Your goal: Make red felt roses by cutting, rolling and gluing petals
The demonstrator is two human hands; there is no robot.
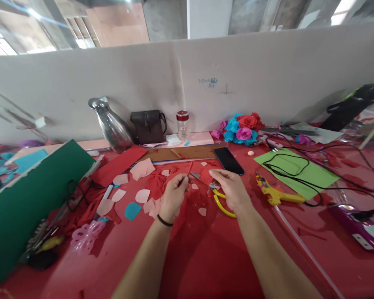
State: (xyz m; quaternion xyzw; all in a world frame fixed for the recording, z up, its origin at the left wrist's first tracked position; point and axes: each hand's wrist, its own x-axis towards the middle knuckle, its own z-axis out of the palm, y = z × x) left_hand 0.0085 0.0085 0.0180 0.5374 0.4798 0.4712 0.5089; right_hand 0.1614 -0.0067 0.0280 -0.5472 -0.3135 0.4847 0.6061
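Observation:
My left hand [174, 197], with a dark band at the wrist, pinches a thin rolled red strip [190, 168] that points upward. To its right, my right hand [232, 189] holds a small red paper piece [206, 176] between thumb and fingertips. Yellow-handled scissors [221, 206] lie on the red table [199, 261], partly under my right hand. Pink petal-shaped pieces [142, 196], a blue piece [133, 211] and a pile of red pieces [156, 186] lie left of my left hand.
A black phone [229, 161] lies behind my right hand. On the right are a yellow glue gun [276, 195], green paper [296, 172], black cables and a purple power strip [358, 226]. A green box wall [40, 207], steel jug [112, 126], glass jar [183, 124] and paper flowers [243, 129] stand around.

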